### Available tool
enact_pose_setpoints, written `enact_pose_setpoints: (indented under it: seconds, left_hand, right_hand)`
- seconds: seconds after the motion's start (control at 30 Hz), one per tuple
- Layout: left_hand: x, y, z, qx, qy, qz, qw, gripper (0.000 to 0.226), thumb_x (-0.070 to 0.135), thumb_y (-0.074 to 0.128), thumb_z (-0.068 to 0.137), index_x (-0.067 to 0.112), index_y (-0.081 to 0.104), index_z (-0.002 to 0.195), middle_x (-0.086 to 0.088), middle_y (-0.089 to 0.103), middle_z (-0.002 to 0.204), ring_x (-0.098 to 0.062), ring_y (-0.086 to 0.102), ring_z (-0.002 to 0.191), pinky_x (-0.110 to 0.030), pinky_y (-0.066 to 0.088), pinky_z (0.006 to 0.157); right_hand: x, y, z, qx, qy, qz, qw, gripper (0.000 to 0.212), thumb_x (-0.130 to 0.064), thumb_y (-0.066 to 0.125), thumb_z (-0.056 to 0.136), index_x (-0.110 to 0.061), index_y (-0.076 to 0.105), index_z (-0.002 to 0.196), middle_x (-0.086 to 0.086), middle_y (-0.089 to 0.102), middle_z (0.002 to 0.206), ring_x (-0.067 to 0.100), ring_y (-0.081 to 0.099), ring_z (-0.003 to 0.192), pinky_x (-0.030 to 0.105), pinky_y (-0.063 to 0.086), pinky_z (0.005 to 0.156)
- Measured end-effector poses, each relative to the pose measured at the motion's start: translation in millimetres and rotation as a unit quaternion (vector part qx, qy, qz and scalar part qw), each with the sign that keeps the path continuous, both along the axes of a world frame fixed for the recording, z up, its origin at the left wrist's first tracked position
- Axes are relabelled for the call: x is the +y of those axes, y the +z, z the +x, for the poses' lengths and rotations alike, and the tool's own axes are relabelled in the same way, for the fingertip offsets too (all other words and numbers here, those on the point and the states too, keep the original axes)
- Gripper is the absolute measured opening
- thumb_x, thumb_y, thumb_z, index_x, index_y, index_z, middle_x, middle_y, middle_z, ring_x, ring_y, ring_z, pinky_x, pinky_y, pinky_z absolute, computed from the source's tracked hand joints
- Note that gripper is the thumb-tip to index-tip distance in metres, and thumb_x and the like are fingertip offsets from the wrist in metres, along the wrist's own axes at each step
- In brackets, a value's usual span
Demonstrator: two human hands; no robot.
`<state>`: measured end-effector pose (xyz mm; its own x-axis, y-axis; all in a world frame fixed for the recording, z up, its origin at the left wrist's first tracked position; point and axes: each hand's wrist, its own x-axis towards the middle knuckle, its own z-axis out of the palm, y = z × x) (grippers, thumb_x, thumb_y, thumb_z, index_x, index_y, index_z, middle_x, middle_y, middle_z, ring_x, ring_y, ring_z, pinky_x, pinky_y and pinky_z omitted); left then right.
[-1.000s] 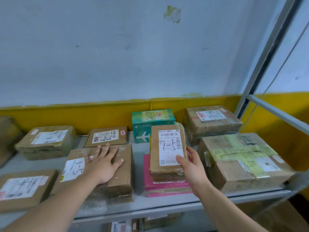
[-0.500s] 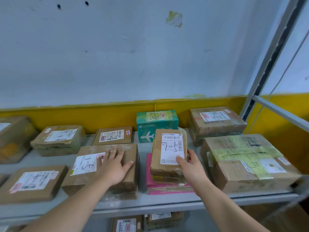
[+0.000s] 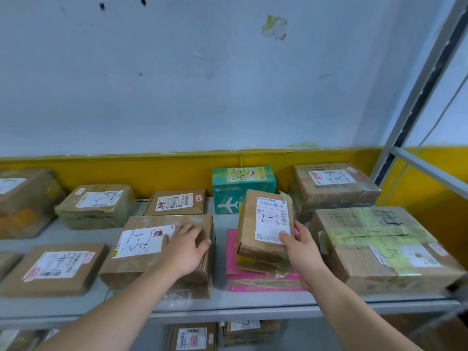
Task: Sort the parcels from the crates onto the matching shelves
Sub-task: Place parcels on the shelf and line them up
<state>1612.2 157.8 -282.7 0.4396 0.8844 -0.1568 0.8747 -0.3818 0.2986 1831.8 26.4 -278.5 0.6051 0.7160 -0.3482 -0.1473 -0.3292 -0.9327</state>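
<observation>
Behind everything stands a pale blue-white wall (image 3: 202, 84), scuffed, with two dark holes near its top left and a torn yellowish patch of old paper (image 3: 274, 27) high up. A mustard-yellow painted band (image 3: 152, 173) runs along its base. A grey metal shelf board (image 3: 228, 304) spans the foreground, and a grey metal upright (image 3: 415, 97) leans along the right. Light is even and soft.

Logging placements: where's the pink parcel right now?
Head view, right of centre: pink parcel on the shelf, under the brown parcel the right hand grips.
</observation>
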Motion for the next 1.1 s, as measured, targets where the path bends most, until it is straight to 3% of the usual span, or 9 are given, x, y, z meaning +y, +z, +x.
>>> enact_pose_setpoints:
  seconds: [0.13,0.23,0.37,0.43,0.5,0.67,0.8,0.9,1.1]
  left_hand:
    - [-14.8,20.6,28.3,-0.174,0.012,-0.088,0.981,0.055,0.056,0.033,0.098,0.029,0.038,0.146,0.003,0.042,0.151,-0.02,0.039,0.137,-0.037,0.032,0.111]
    - [-30.9,41.1,51.9,-0.237,-0.008,-0.152,0.959,0.056,0.062,0.023,0.097,0.035,0.041,0.143,0.008,0.049,0.144,-0.016,0.046,0.129,-0.028,0.031,0.102]
    - [-38.8,61.0,73.5,-0.426,0.006,-0.327,0.843,0.032,0.046,0.037,0.101,0.045,0.038,0.133,0.025,0.058,0.116,0.007,0.05,0.093,-0.028,0.031,0.098]
    - [-32.8,61.4,80.6,-0.47,0.007,-0.365,0.804,0.035,0.043,0.04,0.099,0.046,0.038,0.134,0.024,0.063,0.105,0.002,0.057,0.093,-0.034,0.042,0.094]
    - [-28.1,64.2,85.2,-0.496,0.012,-0.378,0.782,0.037,0.038,0.046,0.099,0.043,0.04,0.135,0.011,0.069,0.107,-0.011,0.066,0.094,-0.033,0.052,0.074]
    - [-17.4,75.5,88.0,-0.53,0.03,-0.353,0.77,0.038,0.018,0.05,0.097,0.037,0.049,0.129,0.0,0.072,0.104,-0.02,0.067,0.091,-0.039,0.053,0.08]
    - [-14.9,77.6,83.2,-0.549,0.048,-0.339,0.763,0.031,0.018,0.044,0.099,0.039,0.054,0.119,-0.001,0.072,0.101,-0.021,0.065,0.092,-0.045,0.051,0.087]
    - [-16.7,72.3,78.0,-0.56,0.073,-0.351,0.747,0.029,0.021,0.039,0.101,0.038,0.058,0.115,-0.001,0.071,0.101,-0.023,0.063,0.097,-0.05,0.048,0.092]
    - [-11.6,62.7,64.6,-0.559,0.12,-0.316,0.757,0.027,0.029,0.035,0.103,0.036,0.056,0.119,0.0,0.073,0.1,-0.023,0.064,0.1,-0.038,0.049,0.078]
  right_hand:
    - [2.1,8.0,6.8,0.061,-0.021,0.011,0.998,0.056,-0.024,0.058,0.101,-0.028,0.034,0.151,0.002,0.057,0.138,0.025,0.062,0.115,0.055,0.05,0.102]
    - [2.3,15.9,6.8,0.055,-0.012,0.033,0.998,0.06,-0.02,0.06,0.1,-0.027,0.032,0.152,0.0,0.06,0.125,0.024,0.066,0.108,0.053,0.052,0.1]
    - [2.1,27.2,13.3,0.011,-0.009,0.069,0.998,0.057,-0.019,0.062,0.098,-0.027,0.038,0.149,0.001,0.064,0.125,0.02,0.07,0.101,0.049,0.057,0.093]
    - [3.6,34.0,18.3,-0.005,-0.007,0.091,0.996,0.057,-0.019,0.063,0.097,-0.029,0.039,0.148,0.001,0.064,0.128,0.019,0.071,0.101,0.047,0.057,0.092]
    - [5.2,40.8,22.2,-0.023,0.005,0.102,0.995,0.06,-0.022,0.064,0.095,-0.03,0.038,0.149,0.0,0.063,0.132,0.018,0.071,0.102,0.047,0.056,0.093]
    - [4.8,53.7,27.3,-0.05,0.036,0.111,0.992,0.074,-0.041,0.07,0.081,-0.035,0.04,0.148,-0.004,0.062,0.134,0.017,0.069,0.109,0.048,0.056,0.094]
    - [3.9,56.6,30.0,-0.069,0.05,0.113,0.99,0.089,-0.064,0.07,0.062,-0.048,0.038,0.144,-0.012,0.058,0.137,0.016,0.062,0.12,0.052,0.051,0.1]
    - [-0.4,62.3,23.0,-0.083,0.059,0.09,0.991,0.102,-0.07,0.069,0.058,-0.043,0.033,0.149,-0.011,0.053,0.14,0.016,0.057,0.123,0.052,0.05,0.101]
    - [-5.9,50.2,16.2,-0.104,0.082,0.037,0.99,0.069,-0.043,0.062,0.095,-0.036,0.028,0.154,-0.004,0.04,0.153,0.021,0.048,0.131,0.049,0.045,0.107]
